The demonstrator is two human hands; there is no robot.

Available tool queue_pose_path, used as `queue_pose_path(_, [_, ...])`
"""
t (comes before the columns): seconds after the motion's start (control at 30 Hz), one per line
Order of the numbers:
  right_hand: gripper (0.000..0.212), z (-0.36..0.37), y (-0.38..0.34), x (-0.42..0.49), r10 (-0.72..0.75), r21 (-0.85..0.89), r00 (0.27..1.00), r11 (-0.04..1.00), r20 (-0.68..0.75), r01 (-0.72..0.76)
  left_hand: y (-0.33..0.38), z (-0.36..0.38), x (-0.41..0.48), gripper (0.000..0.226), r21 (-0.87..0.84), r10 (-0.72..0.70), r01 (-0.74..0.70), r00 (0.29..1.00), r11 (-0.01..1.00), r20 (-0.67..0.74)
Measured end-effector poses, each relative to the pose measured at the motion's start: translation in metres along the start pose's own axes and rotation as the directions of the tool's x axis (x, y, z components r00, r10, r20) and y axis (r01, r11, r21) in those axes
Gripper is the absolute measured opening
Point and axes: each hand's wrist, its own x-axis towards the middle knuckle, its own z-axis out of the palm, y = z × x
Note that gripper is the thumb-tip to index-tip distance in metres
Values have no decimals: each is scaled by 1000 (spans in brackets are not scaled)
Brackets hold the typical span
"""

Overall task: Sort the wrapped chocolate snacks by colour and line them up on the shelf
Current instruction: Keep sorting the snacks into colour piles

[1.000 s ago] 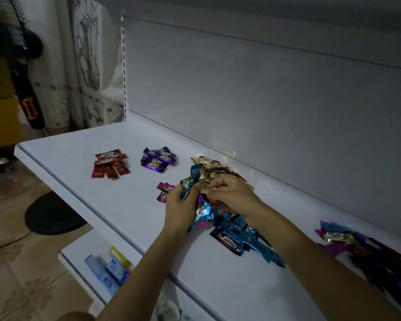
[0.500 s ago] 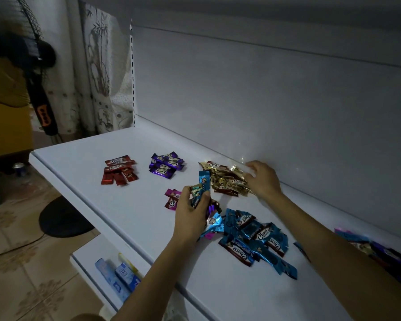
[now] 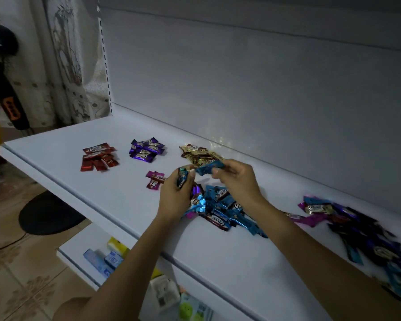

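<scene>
On the white shelf [image 3: 56, 156] lie sorted groups of wrapped snacks: red ones [image 3: 99, 156], purple ones [image 3: 146, 149], gold ones [image 3: 198, 154], two magenta ones [image 3: 155, 179], and a blue pile [image 3: 227, 209] in front of me. My left hand [image 3: 175, 195] grips a bunch of mixed wrappers [image 3: 183, 176] above the blue pile. My right hand [image 3: 237, 179] pinches a blue snack [image 3: 208, 168] just right of that bunch, over the gold group's near edge.
An unsorted heap of mixed snacks [image 3: 357, 228] spreads along the shelf at the right. The shelf's back panel [image 3: 241, 89] rises behind. A lower shelf [image 3: 79, 256] holds small boxes. A black round fan base [image 3: 46, 214] stands on the tiled floor at the left.
My right hand has come back from the gold group at the back panel and now pinches a blue snack next to my left hand's bunch. My left hand stayed roughly in place.
</scene>
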Motion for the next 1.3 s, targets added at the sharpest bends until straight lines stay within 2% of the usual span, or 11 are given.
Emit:
queue_pose_path(0.1, [13, -30, 7, -21, -162, -246, 969, 963, -188, 113, 3, 2, -1, 13, 29, -16, 16, 1000, 999, -11])
queue_pose_path(0.2, [18, -49, 26, -49, -345, -711, 938, 660, 0, 243, 0, 2, 0, 9, 7, -38, 38, 999, 999, -21])
queue_pose_path(0.27, [28, -51, 35, -65, -234, -783, 959, 560, 162, 269, 0, 2, 1, 9, 1, -34, 34, 999, 999, -33])
queue_pose_path(0.33, [51, -51, 38, -70, -174, -792, 966, 554, 190, 256, -1, 1, 1, 10, -22, -50, 49, 997, 999, -53])
queue_pose_path(0.47, [65, -31, 21, -67, -246, -708, 967, 670, 73, 224, 2, 1, 0, 21, -67, -79, 73, 994, 995, -80])
queue_pose_path(0.57, [50, 5, 2, -57, -82, -497, 990, 858, 113, 128, 4, -1, 0, 19, -137, -102, 85, 987, 987, -121])
queue_pose_path(0.7, [29, 45, -11, -40, 43, -259, 986, 966, 161, 0, 6, -2, 3, 16, -284, -203, 131, 949, 950, -241])
queue_pose_path(0.77, [17, 51, -16, -28, 79, -175, 990, 983, 119, -58, 8, -2, 4, 21, -327, -254, 154, 923, 933, -290])
queue_pose_path(0.97, [16, 54, -21, -4, 168, -107, 978, 982, 123, -155, 3, 1, -1, 15, -54, 5, -20, 961, 998, -275])
queue_pose_path(1.17, [18, 51, -21, -1, 216, 101, 943, 964, 252, -248, 6, -6, 3, 12, -182, -137, 77, 928, 980, -347])
queue_pose_path(1.3, [18, 54, -28, 0, 128, 41, 979, 990, 157, -136, 12, -8, 1, 22, -201, -179, 102, 893, 974, -414])
